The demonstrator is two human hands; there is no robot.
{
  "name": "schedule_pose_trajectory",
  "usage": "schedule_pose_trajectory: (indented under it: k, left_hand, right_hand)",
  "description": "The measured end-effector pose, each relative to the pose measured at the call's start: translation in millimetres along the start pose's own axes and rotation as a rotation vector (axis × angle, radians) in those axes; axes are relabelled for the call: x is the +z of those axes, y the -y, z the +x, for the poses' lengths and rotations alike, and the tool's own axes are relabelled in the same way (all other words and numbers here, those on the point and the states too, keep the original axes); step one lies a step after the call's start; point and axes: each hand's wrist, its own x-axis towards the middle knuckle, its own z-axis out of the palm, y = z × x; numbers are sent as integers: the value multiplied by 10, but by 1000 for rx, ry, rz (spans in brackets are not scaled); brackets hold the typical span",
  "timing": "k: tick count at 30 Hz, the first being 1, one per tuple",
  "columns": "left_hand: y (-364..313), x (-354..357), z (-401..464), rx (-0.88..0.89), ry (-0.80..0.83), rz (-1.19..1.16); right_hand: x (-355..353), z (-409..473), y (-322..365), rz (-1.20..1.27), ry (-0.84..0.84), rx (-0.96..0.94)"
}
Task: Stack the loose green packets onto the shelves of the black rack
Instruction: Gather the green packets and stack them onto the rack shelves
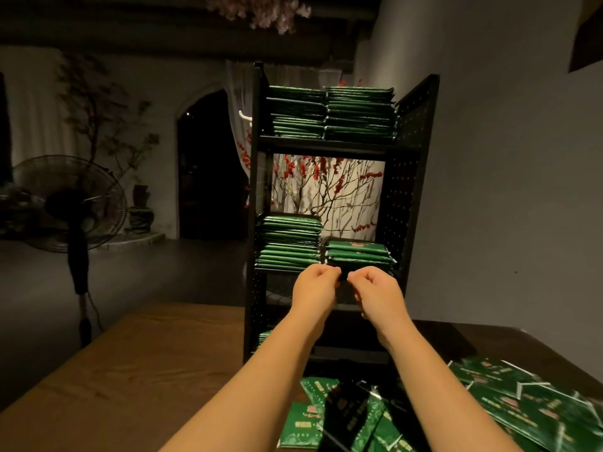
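Note:
A black rack (411,177) stands on the wooden table (140,370). Its top shelf carries two tall stacks of green packets (329,114). On the middle shelf, a taller stack (288,244) sits on the left and a lower stack (359,254) on the right. My left hand (315,285) and my right hand (375,288) are raised side by side at the front edge of the lower stack, fingers curled; they seem to pinch a packet's near edge, which is mostly hidden. Loose green packets (528,409) lie on the table at the lower right and between my forearms.
A standing fan (70,203) is on the floor to the left of the table. A few packets (265,337) show at the left of the rack's bottom shelf. Behind the rack are red-blossom branches (326,187) and a dark arched doorway (208,168).

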Motion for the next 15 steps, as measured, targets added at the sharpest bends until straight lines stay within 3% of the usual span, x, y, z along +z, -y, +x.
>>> schedule_pose_trajectory:
  k: [10, 15]
  left_hand:
    - [518, -762, -400, 149, 88, 475]
    - [1001, -1061, -656, 110, 123, 606]
  right_hand:
    - [464, -603, -313, -207, 203, -68]
    - [610, -906, -730, -385, 255, -12]
